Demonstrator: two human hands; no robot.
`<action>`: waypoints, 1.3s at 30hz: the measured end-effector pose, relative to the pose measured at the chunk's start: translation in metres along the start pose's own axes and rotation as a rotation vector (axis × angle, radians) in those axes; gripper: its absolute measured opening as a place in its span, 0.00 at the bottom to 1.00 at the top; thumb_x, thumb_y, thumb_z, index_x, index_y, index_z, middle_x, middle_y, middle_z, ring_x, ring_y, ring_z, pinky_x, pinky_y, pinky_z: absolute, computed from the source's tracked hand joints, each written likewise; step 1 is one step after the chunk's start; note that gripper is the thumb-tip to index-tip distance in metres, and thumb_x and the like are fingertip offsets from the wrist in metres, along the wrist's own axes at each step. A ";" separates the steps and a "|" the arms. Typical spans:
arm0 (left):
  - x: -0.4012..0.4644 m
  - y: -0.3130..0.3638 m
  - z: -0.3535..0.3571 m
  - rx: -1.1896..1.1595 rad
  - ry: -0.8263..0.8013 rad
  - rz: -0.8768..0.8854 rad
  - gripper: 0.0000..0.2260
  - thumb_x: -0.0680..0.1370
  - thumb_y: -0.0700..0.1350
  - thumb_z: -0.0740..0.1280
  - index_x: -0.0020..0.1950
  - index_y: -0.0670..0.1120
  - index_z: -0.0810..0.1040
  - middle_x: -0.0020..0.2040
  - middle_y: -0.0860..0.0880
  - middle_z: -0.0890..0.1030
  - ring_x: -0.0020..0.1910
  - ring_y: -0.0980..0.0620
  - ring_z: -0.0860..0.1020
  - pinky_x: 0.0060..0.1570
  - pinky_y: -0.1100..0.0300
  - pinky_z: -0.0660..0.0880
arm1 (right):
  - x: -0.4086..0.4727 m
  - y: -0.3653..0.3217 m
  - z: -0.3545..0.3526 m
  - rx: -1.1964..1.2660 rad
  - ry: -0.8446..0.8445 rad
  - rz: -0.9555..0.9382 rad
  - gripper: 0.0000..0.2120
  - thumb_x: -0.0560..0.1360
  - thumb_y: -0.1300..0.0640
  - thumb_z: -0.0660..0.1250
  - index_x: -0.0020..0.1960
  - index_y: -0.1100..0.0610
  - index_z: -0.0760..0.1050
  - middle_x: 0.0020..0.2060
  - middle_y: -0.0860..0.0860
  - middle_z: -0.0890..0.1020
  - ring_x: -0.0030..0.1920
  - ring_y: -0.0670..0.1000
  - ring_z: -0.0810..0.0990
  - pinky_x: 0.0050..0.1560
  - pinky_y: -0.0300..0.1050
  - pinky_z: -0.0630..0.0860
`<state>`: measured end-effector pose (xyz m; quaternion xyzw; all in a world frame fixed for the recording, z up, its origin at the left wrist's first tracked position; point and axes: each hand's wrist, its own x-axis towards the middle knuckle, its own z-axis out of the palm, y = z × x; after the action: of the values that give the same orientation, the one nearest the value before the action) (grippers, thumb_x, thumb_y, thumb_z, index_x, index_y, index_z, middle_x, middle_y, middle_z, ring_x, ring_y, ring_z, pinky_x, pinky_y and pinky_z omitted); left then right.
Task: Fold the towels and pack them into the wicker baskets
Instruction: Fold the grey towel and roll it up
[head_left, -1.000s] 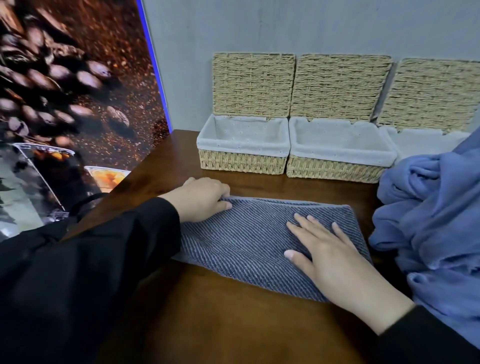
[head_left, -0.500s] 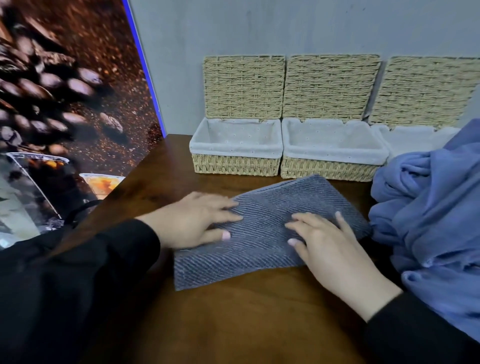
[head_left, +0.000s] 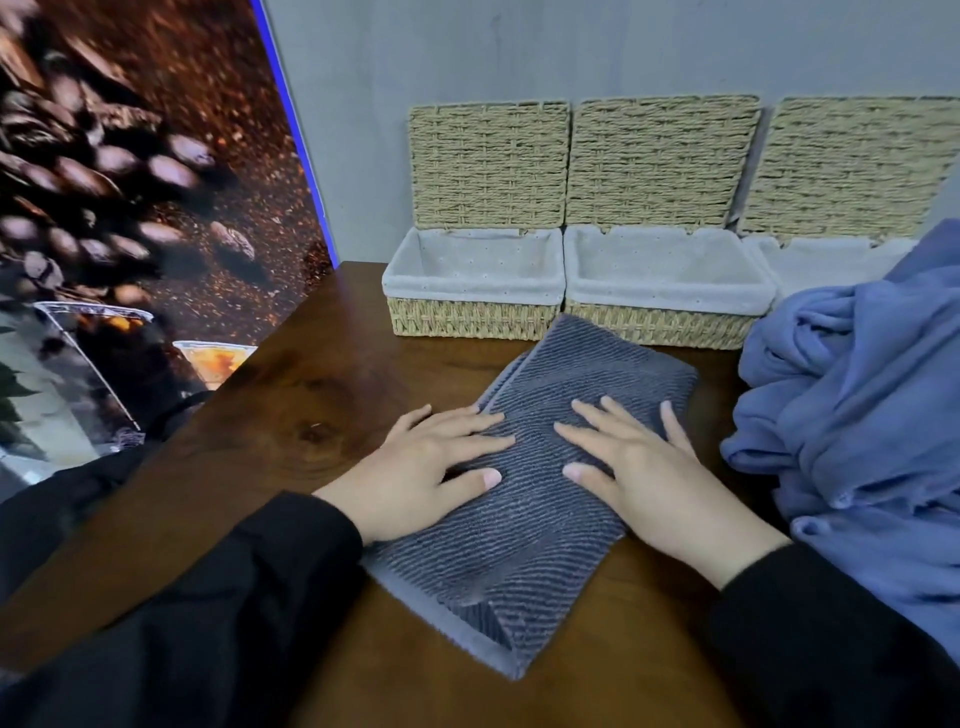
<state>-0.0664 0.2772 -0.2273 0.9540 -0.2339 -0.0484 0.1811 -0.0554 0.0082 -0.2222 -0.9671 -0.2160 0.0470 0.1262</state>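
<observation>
A grey ribbed towel, folded into a long strip, lies diagonally on the wooden table, its far end close to the baskets. My left hand rests flat on its left edge with straight fingers. My right hand presses flat on its right half, fingers spread. Three lined wicker baskets stand at the back with lids raised: the left basket, the middle basket, and the right basket, which is partly hidden.
A heap of crumpled blue towels fills the table's right side and covers part of the right basket. A coffee-bean poster stands along the left. A grey wall rises behind the baskets.
The grey towel has turned from lying crosswise to lying diagonally, its far end now near the baskets. Both hands moved closer together on top of it and lie flat.
</observation>
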 end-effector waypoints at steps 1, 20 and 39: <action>-0.005 0.007 0.004 -0.024 0.035 -0.035 0.22 0.82 0.64 0.52 0.76 0.66 0.66 0.78 0.67 0.58 0.78 0.68 0.49 0.79 0.48 0.42 | 0.003 0.004 0.000 -0.010 0.040 0.038 0.25 0.83 0.37 0.53 0.79 0.36 0.57 0.81 0.37 0.50 0.81 0.42 0.43 0.77 0.60 0.31; -0.044 0.022 0.017 0.000 0.325 -0.034 0.09 0.81 0.47 0.67 0.60 0.58 0.80 0.72 0.59 0.72 0.74 0.56 0.65 0.74 0.45 0.57 | -0.120 0.007 0.004 0.027 -0.089 -0.419 0.25 0.82 0.44 0.60 0.77 0.34 0.59 0.77 0.27 0.47 0.78 0.35 0.36 0.78 0.45 0.34; -0.068 0.039 0.012 -0.491 0.183 -0.018 0.22 0.73 0.71 0.66 0.60 0.61 0.81 0.58 0.62 0.80 0.65 0.58 0.73 0.64 0.53 0.72 | -0.087 -0.005 0.000 0.611 0.395 0.095 0.20 0.79 0.37 0.57 0.51 0.52 0.79 0.42 0.50 0.85 0.44 0.47 0.84 0.46 0.52 0.81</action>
<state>-0.1456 0.2730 -0.2238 0.8838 -0.1892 -0.0187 0.4275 -0.1357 -0.0247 -0.2178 -0.8842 -0.1183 -0.0728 0.4460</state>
